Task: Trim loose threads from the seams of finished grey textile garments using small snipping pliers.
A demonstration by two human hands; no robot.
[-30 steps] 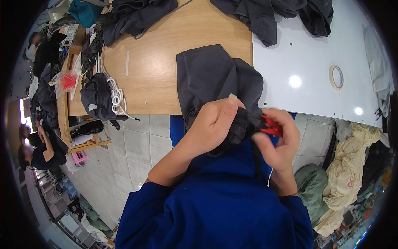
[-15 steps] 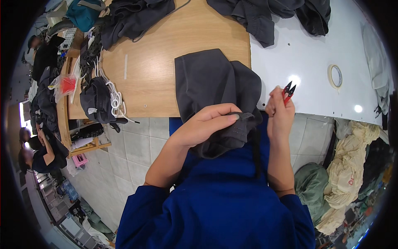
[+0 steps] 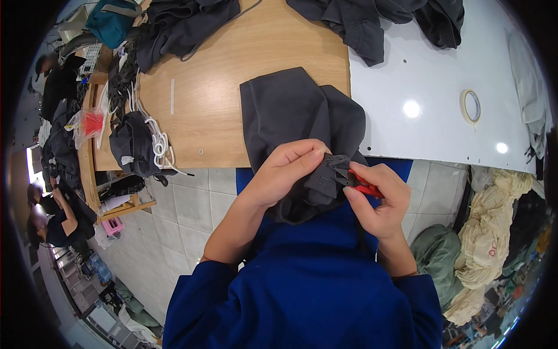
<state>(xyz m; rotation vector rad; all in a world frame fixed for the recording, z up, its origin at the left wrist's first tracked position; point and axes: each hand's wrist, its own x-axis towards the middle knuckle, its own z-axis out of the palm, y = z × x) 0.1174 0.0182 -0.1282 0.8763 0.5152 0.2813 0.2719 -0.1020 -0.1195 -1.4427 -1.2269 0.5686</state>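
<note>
My left grip (image 3: 285, 173) pinches the raised end of the dark garment (image 3: 283, 110); my right grip (image 3: 383, 200) is closed around the red snips (image 3: 367, 188). The garment lies partly on the desk (image 3: 203, 99) and hangs over its front edge. Caution: the snips point toward the left fingertips; a slip could nick skin, and too deep a bite could cut cloth or seam. Markings: red writing on the cream cloth (image 3: 478, 232); no brand legible on the snips.
</note>
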